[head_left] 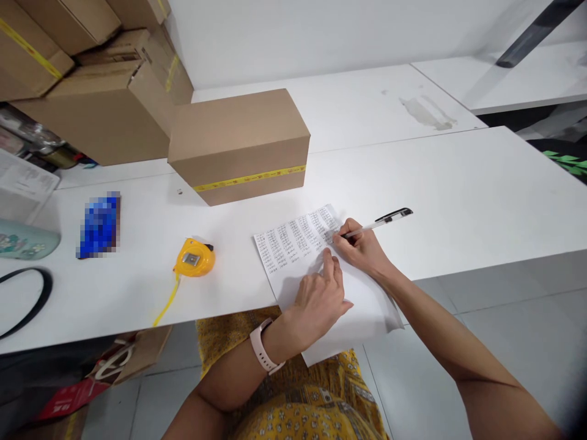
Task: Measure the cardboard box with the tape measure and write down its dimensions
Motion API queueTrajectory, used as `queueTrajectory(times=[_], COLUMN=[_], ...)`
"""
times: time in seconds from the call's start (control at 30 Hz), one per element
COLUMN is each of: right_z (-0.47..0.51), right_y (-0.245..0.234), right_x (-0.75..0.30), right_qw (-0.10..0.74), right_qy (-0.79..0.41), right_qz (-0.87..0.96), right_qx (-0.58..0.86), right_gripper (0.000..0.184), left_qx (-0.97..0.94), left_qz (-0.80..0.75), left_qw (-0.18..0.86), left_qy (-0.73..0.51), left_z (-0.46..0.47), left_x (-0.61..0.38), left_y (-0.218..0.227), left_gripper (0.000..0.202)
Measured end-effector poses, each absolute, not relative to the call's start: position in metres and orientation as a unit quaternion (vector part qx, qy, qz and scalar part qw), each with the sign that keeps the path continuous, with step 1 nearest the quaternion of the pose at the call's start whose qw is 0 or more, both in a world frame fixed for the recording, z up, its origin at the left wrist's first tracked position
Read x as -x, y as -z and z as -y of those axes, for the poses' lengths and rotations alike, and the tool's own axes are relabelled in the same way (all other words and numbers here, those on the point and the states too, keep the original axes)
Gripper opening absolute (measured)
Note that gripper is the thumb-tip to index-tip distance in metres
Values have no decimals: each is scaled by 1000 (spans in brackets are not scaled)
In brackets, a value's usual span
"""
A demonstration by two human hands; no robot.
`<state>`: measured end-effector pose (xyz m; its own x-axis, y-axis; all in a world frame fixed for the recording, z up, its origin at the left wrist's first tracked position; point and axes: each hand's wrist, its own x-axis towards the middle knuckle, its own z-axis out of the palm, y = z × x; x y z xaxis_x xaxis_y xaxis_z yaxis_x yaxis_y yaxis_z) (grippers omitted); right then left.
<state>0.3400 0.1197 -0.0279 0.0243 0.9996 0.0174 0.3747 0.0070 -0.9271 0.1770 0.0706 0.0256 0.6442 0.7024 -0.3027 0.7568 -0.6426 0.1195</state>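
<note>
Two hands share one sheet point(364, 305), which lies at the near edge of the table point(458, 195) with its lower end hanging past it toward the lap. The right hand point(362, 247) is closed around a pen point(393, 215), fingers bunched low on the barrel, its point down at the paper by the right-hand end of the handwriting. The left hand point(321, 302) grips nothing: it lies loosely open on the sheet, index finger stretched out toward the pen's point, thumb spread to the side. Small entries fill the upper part in columns, too fine to read; below them the paper is blank. The step in hand looks to be writing a further entry — and the next stroke would call for a steady pen, with the left hand pressing enough to stop the sheet from slipping, since its overhang could tug it. Well to the left of the sheet sits a tape measure point(195, 256), its yellow blade drawn out toward the table's edge — a box point(247, 140) stands behind, untouched.
</note>
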Motion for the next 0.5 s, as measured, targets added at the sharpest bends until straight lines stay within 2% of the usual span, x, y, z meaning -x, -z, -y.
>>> queueTrajectory(times=[0.5], right_z=[-120], right_y=[30], right_x=[-340], right_qw=[411], right_qy=[-383], right_qz=[580], right_qx=[590], right_gripper=[21], left_qx=[-907], left_qz=[-400], left_qw=[95], left_qy=[87], left_z=[-68], left_x=[-175], left_y=[-19], left_gripper=[89])
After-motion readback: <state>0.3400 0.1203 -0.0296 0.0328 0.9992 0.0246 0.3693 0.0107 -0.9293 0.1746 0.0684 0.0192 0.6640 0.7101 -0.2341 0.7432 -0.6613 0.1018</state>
